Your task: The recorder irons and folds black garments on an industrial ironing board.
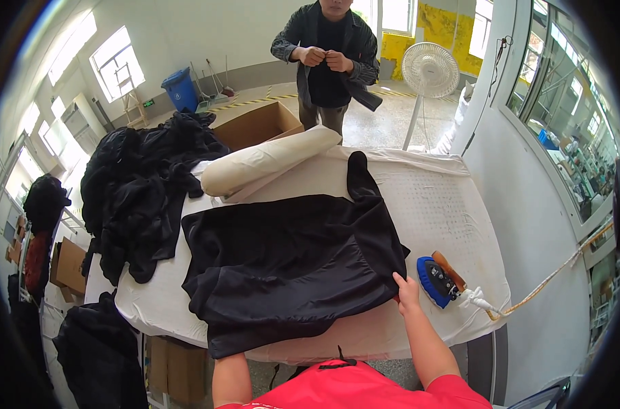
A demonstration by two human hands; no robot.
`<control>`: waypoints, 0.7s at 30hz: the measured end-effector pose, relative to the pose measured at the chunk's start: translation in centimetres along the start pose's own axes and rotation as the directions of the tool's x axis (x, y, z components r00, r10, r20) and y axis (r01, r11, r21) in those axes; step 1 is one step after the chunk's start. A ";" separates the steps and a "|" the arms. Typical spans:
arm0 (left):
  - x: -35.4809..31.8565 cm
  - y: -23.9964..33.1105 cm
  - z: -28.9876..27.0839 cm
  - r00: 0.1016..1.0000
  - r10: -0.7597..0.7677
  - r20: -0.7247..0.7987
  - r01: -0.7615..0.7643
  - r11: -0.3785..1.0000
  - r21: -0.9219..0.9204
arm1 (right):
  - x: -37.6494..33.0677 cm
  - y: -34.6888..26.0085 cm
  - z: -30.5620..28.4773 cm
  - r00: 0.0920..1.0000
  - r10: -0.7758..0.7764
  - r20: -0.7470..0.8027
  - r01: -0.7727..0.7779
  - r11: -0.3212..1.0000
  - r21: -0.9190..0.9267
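A black long-sleeved garment [282,252] lies spread over the white padded ironing table [446,198] before me. One of its sleeves points toward the far side. My right hand [406,293] grips the garment's right edge between thumb and fingers. Of my left arm only the forearm [231,378] shows; the hand is hidden beneath the garment's near left corner, so its fingers cannot be seen. To the right of my right hand rests an iron [438,281] with a blue cover round its base and a brown handle, standing apart from the cloth.
A padded cream roll [269,163] lies across the table's far side. Heaped black garments [146,184] cover the left end. Behind stand an open cardboard box [259,126], a person [327,61] with hands together, and a white fan [430,70]. A cord [548,279] trails rightward from the iron.
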State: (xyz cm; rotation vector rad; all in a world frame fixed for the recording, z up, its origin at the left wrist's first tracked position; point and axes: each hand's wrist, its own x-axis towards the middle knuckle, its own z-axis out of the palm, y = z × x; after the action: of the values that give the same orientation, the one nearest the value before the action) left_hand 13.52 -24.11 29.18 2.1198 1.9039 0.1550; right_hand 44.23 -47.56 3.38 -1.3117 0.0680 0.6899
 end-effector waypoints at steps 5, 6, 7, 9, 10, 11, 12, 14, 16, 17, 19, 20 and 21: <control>-1.7 2.2 -2.1 0.998 0.060 0.006 -0.060 0.994 0.090 | -0.2 -0.5 0.3 1.000 0.028 -0.007 -0.028 0.999 -0.020; -1.8 2.8 -2.6 0.997 0.072 0.008 -0.072 0.992 0.108 | -0.1 -0.6 0.4 0.999 0.038 -0.013 -0.038 0.999 -0.025; -2.1 3.2 -3.0 0.996 0.085 0.009 -0.085 0.989 0.125 | 0.2 -0.7 0.4 0.999 0.036 -0.012 -0.037 0.999 -0.026; -2.8 4.1 -3.9 0.994 0.108 0.017 -0.109 0.981 0.162 | 0.3 -0.4 0.2 0.999 0.039 -0.012 -0.040 0.999 -0.030; -3.3 4.6 -4.1 0.992 0.123 0.020 -0.124 0.976 0.179 | 0.5 -0.5 0.1 0.999 0.038 -0.013 -0.038 0.999 -0.030; -3.4 5.3 -4.7 0.990 0.140 0.023 -0.142 0.971 0.195 | 0.8 -0.6 0.0 0.999 0.033 -0.015 -0.034 0.999 -0.029; -2.2 3.7 -1.9 0.989 0.148 0.021 -0.149 0.970 0.190 | 1.4 -0.8 -0.1 1.000 0.021 -0.014 -0.022 1.000 -0.019; -0.2 -0.2 2.4 0.956 0.255 0.146 -0.246 0.966 -0.077 | 1.2 -1.0 -0.2 1.000 0.005 0.005 -0.005 1.000 0.001; 2.3 -3.6 7.3 0.888 0.383 0.253 -0.289 0.895 -0.340 | 0.8 -0.9 -0.5 1.000 0.012 -0.004 -0.012 1.000 -0.002; 3.3 -6.3 10.2 0.844 0.450 0.292 -0.282 0.835 -0.472 | 0.4 -0.8 -0.5 1.000 0.013 -0.012 -0.013 1.000 -0.013; 6.3 -10.7 14.9 0.753 0.563 0.340 -0.189 0.681 -0.708 | 0.4 -0.2 -0.7 0.999 0.038 -0.013 -0.039 0.997 -0.059; 6.3 -13.7 16.8 0.725 0.591 0.355 -0.090 0.592 -0.801 | 0.8 0.6 -0.8 1.000 0.026 -0.009 -0.027 0.996 -0.080; 7.8 -15.8 19.2 0.704 0.612 0.361 0.024 0.487 -0.873 | 1.1 1.3 -1.4 1.000 0.022 -0.003 -0.022 0.994 -0.110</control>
State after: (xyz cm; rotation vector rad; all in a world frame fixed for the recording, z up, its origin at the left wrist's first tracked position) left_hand 4.56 -17.72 5.59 1.4777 0.7070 0.2980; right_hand 44.93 -48.20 1.43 -1.4190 0.0464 0.7198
